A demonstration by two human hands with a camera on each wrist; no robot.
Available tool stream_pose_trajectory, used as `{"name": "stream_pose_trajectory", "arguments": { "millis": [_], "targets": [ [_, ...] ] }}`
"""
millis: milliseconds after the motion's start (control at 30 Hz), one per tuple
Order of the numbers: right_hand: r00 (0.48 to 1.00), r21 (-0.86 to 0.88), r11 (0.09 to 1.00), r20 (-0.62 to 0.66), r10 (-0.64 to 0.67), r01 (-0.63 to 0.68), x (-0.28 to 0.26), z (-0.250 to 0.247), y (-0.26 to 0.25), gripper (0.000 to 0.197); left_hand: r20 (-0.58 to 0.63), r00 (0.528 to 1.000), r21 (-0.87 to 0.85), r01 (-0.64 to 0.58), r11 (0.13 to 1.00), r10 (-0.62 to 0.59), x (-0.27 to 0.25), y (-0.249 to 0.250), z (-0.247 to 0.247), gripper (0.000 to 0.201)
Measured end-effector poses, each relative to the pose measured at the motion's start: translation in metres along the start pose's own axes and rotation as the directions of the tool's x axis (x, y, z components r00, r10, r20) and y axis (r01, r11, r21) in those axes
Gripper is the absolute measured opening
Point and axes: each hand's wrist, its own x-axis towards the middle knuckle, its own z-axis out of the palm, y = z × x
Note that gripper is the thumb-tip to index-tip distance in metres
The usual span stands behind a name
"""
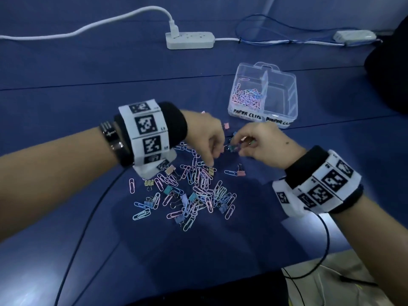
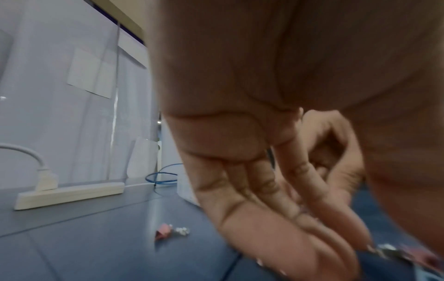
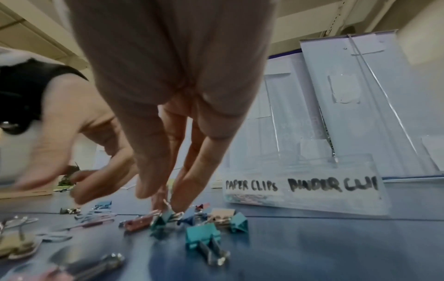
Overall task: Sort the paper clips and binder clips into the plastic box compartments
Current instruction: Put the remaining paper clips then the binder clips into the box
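A loose pile of pastel paper clips and small binder clips [image 1: 198,193] lies on the blue table. Just past it, my right hand [image 1: 237,146] pinches the wire handle of a teal binder clip [image 3: 165,218] in a small cluster; its fingertips [image 3: 185,199] point straight down. My left hand [image 1: 215,155] reaches down beside it with fairly straight fingers [image 2: 276,209], the tips touching clips at the pile's far edge. The clear plastic box [image 1: 291,93] stands behind. Its left compartment holds paper clips [image 1: 247,96]; the right one, labelled for binder clips, looks bare.
A white power strip [image 1: 189,40] with its cable and a blue wire lie at the back. Stray pink binder clips [image 1: 241,172] [image 2: 163,232] lie apart from the pile. A black cable [image 1: 88,228] runs over the near table edge. A dark object [image 1: 388,80] sits far right.
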Motion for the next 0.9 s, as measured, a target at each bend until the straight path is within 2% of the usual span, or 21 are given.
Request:
{"name": "stream_pose_trajectory", "arguments": {
  "millis": [167,367,500,600,767,900],
  "targets": [
    [0.999,-0.078,0.997,0.024,-0.024,0.026,-0.008,0.002,-0.005,0.026,0.015,1.0,0.027,-0.009,1.0,0.008,0.009,0.008,0.021,0.03],
    [0.977,-0.12,0.992,0.2,0.071,-0.048,-0.02,0.011,-0.002,0.023,-0.014,0.999,-0.046,0.032,0.998,-0.032,0.008,0.009,0.017,0.021],
    [0.976,-0.126,0.99,0.201,0.082,-0.057,-0.021,0.012,0.0,0.015,-0.176,0.979,-0.195,0.067,0.979,-0.102,0.007,-0.003,0.004,0.006],
    [0.971,-0.13,0.989,0.22,0.096,-0.069,-0.021,0.011,0.0,0.01,-0.266,0.948,-0.299,0.092,0.95,-0.176,0.009,-0.015,-0.003,0.008],
    [0.981,-0.126,0.99,0.171,0.09,-0.069,-0.018,0.005,-0.001,0.009,-0.268,0.931,-0.268,0.177,0.947,-0.249,-0.006,-0.029,-0.011,0.019],
    [0.998,-0.083,0.995,0.043,0.051,-0.047,-0.005,0.001,0.002,0.011,-0.272,0.923,-0.225,0.213,0.951,-0.271,-0.029,-0.045,-0.01,0.022]
  ]
}}
